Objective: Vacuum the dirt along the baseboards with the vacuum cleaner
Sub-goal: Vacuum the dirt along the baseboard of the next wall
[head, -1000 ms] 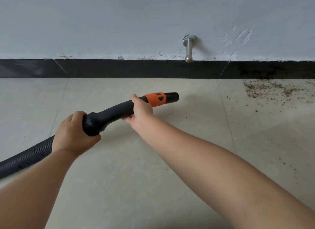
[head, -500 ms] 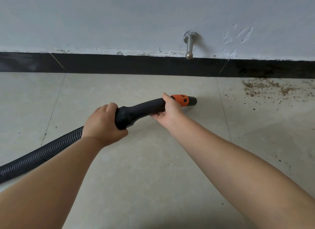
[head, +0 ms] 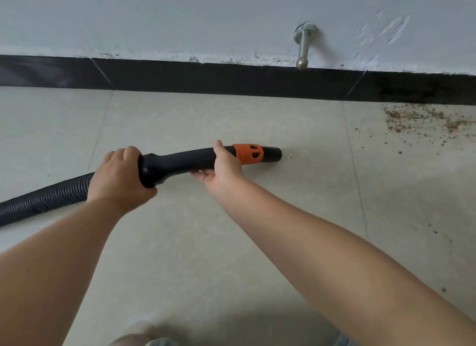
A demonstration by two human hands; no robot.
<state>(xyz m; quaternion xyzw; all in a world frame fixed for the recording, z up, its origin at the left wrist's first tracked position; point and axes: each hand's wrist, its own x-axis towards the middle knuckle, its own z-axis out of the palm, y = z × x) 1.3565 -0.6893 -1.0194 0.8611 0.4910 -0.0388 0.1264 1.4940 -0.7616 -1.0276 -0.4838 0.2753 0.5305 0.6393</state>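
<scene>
Black plastic, the vacuum nozzle point(head: 271, 153) is now sitting lower and further right than a second ago, closing on the dirt point(head: 422, 120) lying beyond the right hand point(head: 222, 165) against the baseboard point(head: 231, 81). The left hand point(head: 118, 177) is gripping the hose point(head: 43, 199) end, the right is cradling the tube; suction has not yet reached the dirt.
</scene>
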